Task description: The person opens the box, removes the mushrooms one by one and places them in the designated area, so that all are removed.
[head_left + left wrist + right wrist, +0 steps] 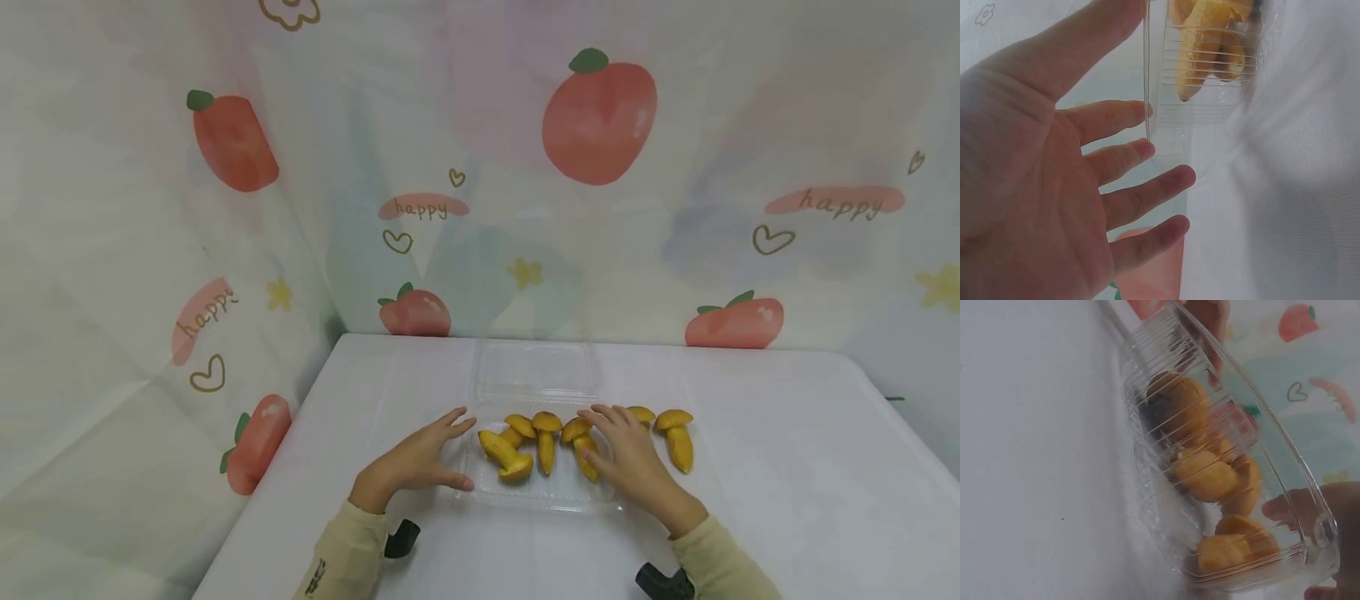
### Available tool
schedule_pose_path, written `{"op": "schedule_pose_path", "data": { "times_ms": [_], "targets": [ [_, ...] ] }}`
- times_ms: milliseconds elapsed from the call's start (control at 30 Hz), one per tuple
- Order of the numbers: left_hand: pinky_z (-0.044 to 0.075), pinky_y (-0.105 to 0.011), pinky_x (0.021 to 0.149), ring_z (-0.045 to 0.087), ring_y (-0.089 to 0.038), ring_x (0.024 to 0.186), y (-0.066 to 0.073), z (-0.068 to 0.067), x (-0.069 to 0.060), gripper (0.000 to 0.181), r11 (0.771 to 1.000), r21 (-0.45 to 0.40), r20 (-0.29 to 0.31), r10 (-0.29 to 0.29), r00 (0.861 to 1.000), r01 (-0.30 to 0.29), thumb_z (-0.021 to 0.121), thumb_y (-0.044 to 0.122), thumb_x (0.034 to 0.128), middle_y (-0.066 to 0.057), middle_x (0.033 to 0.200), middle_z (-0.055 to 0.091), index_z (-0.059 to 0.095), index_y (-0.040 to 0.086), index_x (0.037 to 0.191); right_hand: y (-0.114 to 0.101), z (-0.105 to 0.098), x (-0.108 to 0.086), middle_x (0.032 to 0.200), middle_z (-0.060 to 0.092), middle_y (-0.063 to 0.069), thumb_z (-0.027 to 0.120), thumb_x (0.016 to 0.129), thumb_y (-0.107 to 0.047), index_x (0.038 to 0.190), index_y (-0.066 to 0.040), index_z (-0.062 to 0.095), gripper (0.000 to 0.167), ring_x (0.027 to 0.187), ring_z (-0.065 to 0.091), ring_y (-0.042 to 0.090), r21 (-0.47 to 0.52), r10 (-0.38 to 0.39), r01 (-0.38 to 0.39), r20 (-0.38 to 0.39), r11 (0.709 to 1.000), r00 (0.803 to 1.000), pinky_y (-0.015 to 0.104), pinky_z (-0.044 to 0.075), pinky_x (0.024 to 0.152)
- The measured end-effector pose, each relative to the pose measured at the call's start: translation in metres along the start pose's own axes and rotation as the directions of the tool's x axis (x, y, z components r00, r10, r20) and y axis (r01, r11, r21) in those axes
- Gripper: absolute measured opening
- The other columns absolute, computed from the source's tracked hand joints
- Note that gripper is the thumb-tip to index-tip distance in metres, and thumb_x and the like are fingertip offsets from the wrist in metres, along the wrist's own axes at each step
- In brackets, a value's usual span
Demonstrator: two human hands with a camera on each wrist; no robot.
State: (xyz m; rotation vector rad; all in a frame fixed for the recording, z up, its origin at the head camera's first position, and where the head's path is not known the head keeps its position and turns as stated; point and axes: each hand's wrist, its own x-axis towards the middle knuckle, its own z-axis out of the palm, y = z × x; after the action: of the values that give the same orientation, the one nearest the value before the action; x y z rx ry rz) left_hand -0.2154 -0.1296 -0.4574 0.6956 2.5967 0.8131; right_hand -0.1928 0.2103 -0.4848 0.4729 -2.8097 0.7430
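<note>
Yellow mushrooms [547, 442], four in the clear box [547, 502], whose walls presumably corral them, two beside it; left hand [416, 458] flanks it, fingers spread, right hand [636, 462] over it, fingers loosely bent, both seemingly empty

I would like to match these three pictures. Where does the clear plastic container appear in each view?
Head: the clear plastic container lies below the centre, slightly to the right.
Left wrist: the container is at the top, right of centre, cut off by the upper edge.
Right wrist: the container runs diagonally from the top middle to the lower right.
Shared landmark: yellow mushrooms inside it, seen in all three views.
</note>
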Motion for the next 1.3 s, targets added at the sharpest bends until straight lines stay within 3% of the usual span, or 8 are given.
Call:
{"op": "schedule_pose_path", "data": {
  "times_ms": [167,433,600,767,1067,1300],
  "targets": [
    [0.032,-0.060,0.120,0.031,-0.038,0.152,-0.0005,0.0015,-0.0001,0.097,1.000,0.013,-0.004,0.016,1.000,-0.016,0.087,0.039,0.0777,-0.013,0.169,0.024,0.038,0.013,0.157,-0.0029,0.0021,-0.0040,0.140,0.061,0.019,0.075,0.090,-0.018,0.136,-0.007,0.061,0.050,0.135,0.045,0.052,-0.023,0.006,-0.005,0.027,1.000,1.000,0.073,0.035,0.108],
    [0.032,-0.060,0.119,0.031,-0.039,0.153,0.0010,0.0008,0.0004,0.097,1.000,0.014,-0.004,0.020,1.000,-0.020,0.087,0.039,0.0779,-0.014,0.169,0.024,0.038,0.014,0.157,-0.0057,0.0011,-0.0044,0.132,0.063,0.020,0.073,0.090,-0.014,0.137,-0.005,0.061,0.049,0.123,0.056,0.040,-0.062,-0.037,0.038,0.029,0.997,0.999,0.060,0.046,0.104],
    [0.032,-0.061,0.119,0.031,-0.039,0.153,0.0025,-0.0001,-0.0003,0.097,1.000,0.010,-0.002,0.019,1.000,-0.019,0.087,0.038,0.0778,-0.013,0.168,0.024,0.038,0.014,0.157,-0.0072,0.0008,-0.0045,0.116,0.064,0.011,0.076,0.086,-0.016,0.134,-0.005,0.064,0.050,0.109,0.059,0.030,-0.069,-0.014,0.018,0.057,0.997,0.998,0.051,0.050,0.095],
    [0.032,-0.061,0.119,0.031,-0.039,0.152,0.0024,-0.0006,-0.0004,0.096,1.000,0.008,-0.005,0.025,1.000,-0.025,0.087,0.038,0.0778,-0.014,0.168,0.024,0.038,0.013,0.157,-0.0093,-0.0010,-0.0043,0.107,0.062,0.007,0.076,0.087,-0.017,0.123,-0.001,0.070,0.040,0.100,0.056,0.024,-0.084,0.000,0.007,0.085,0.996,0.996,0.043,0.048,0.086],
    [0.032,-0.061,0.119,0.032,-0.039,0.152,0.0014,-0.0006,-0.0001,0.097,0.999,0.016,-0.010,0.028,1.000,-0.027,0.087,0.039,0.0778,-0.014,0.168,0.025,0.038,0.013,0.157,-0.0068,-0.0005,-0.0032,0.115,0.067,0.008,0.079,0.087,-0.021,0.111,-0.009,0.069,0.029,0.115,0.060,0.032,-0.057,-0.015,0.020,0.083,0.998,0.996,0.053,0.050,0.100],
    [0.033,-0.060,0.119,0.032,-0.037,0.153,0.0007,0.0003,-0.0003,0.097,1.000,0.020,-0.002,0.009,1.000,-0.009,0.087,0.039,0.0782,-0.011,0.169,0.024,0.037,0.015,0.158,-0.0062,-0.0040,-0.0027,0.112,0.070,0.004,0.078,0.088,-0.018,0.118,-0.009,0.068,0.032,0.108,0.064,0.026,0.042,0.011,-0.016,0.122,0.999,0.992,0.049,0.054,0.093]
  ]
}}
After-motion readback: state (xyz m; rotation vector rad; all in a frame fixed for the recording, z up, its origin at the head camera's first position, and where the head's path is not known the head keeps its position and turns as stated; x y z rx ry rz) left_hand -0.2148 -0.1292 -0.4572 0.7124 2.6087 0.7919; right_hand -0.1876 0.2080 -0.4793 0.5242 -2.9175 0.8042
